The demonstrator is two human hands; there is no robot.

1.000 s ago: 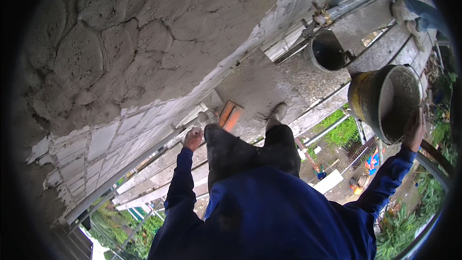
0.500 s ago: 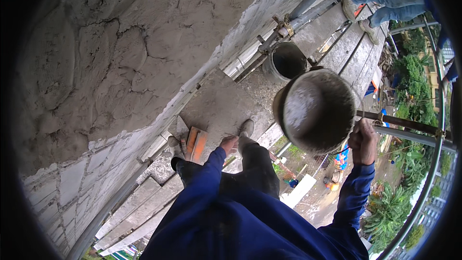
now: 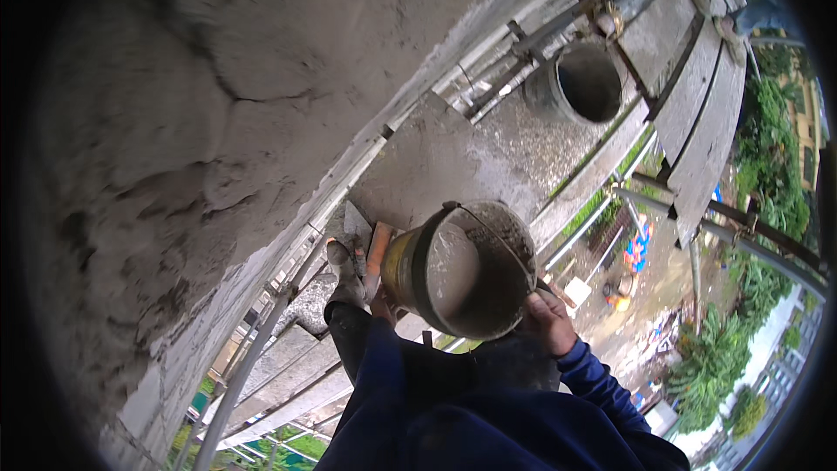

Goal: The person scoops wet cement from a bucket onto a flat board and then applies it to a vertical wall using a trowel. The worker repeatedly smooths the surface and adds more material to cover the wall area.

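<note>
Both hands gripping mortar bucket [image 3: 462,270], right hand [image 3: 547,323] on rim, left hand [image 3: 384,305] under base, tilted sideways

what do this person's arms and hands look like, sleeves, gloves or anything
Both arms are in long dark blue sleeves that reach the wrists, loose and creased at the cuffs. The right hand is bare, with no glove. The left hand is mostly hidden behind a bucket, so a glove there cannot be ruled out. No watch or markings show.
</note>
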